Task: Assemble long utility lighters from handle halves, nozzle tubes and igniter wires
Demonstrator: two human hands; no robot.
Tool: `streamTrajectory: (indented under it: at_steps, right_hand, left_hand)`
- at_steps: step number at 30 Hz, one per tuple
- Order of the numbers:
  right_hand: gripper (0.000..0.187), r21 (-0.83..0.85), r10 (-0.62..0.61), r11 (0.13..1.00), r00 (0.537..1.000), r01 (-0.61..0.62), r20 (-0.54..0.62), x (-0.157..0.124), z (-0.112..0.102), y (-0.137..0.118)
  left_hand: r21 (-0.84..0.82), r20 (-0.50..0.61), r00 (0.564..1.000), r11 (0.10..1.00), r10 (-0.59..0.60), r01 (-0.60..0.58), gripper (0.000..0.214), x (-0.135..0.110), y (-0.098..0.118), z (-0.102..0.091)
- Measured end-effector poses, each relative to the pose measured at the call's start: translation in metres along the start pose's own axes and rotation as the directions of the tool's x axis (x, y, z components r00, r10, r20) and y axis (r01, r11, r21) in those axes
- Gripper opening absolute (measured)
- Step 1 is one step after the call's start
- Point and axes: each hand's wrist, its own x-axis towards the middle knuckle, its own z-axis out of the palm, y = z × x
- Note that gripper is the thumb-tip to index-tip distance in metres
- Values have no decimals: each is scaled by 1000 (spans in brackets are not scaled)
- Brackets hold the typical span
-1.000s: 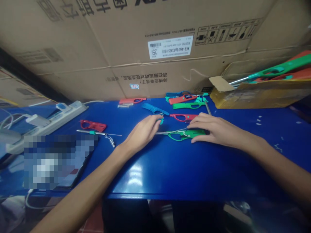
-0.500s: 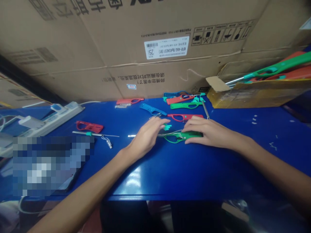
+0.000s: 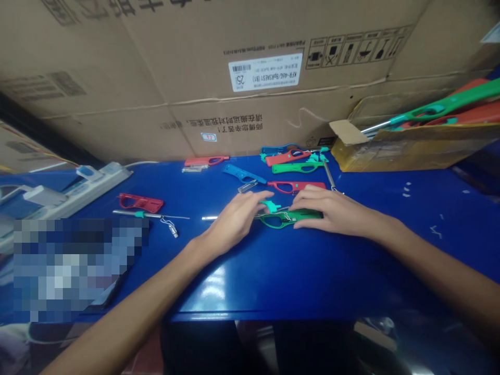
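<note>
Between my hands on the blue table lies a green lighter shell (image 3: 273,221), a long-necked type, with white wire showing inside it. Its metal tube (image 3: 209,218) sticks out to the left, beyond my wrist. My left hand (image 3: 236,216) pinches a small teal plastic trigger (image 3: 272,207) just above the shell. At the shell's right end, my right hand (image 3: 328,208) grips it between thumb and fingers. A red lighter half (image 3: 297,186) and a blue lighter half (image 3: 244,173) lie just behind my hands.
An open carton (image 3: 414,151) at right holds green and red lighters. Further lighter parts lie along the back, before a large cardboard box (image 3: 187,67). At left are a power strip (image 3: 94,182), a red shell half (image 3: 140,202), a metal tube with wires (image 3: 136,213) and a blurred-out object (image 3: 78,265).
The teal trigger has turned and shows more fully in my left fingers, slightly to the right. My right hand stays on the green shell. The whole view has shifted a little.
</note>
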Motion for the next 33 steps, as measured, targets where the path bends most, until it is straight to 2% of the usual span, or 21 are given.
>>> streamTrajectory:
  at_steps: [4,7,10,16,28,33]
  right_hand:
    - [32,13,7,1000,1000,-7,13,1,1,0]
    - [33,4,-2,1000,1000,2,21,1,1,1]
    - [33,-16,-7,1000,1000,8,23,1,1,0]
    - [32,-60,-13,998,1000,14,22,1,-1,-3]
    - [32,-70,-21,997,1000,21,1,1,1,-3]
    - [34,-41,-5,999,1000,5,12,1,-1,-4]
  left_hand:
    - [21,37,999,1000,8,-9,15,2,6,-4]
    - [43,92,994,997,54,-58,14,3,8,-7]
    - [93,77,992,990,95,-102,14,3,8,-7]
    - [60,15,1000,998,16,-17,10,1,5,-2]
    - [212,104,992,976,-68,44,9,2,7,-5]
    - [286,147,988,958,-53,9,11,4,9,-10]
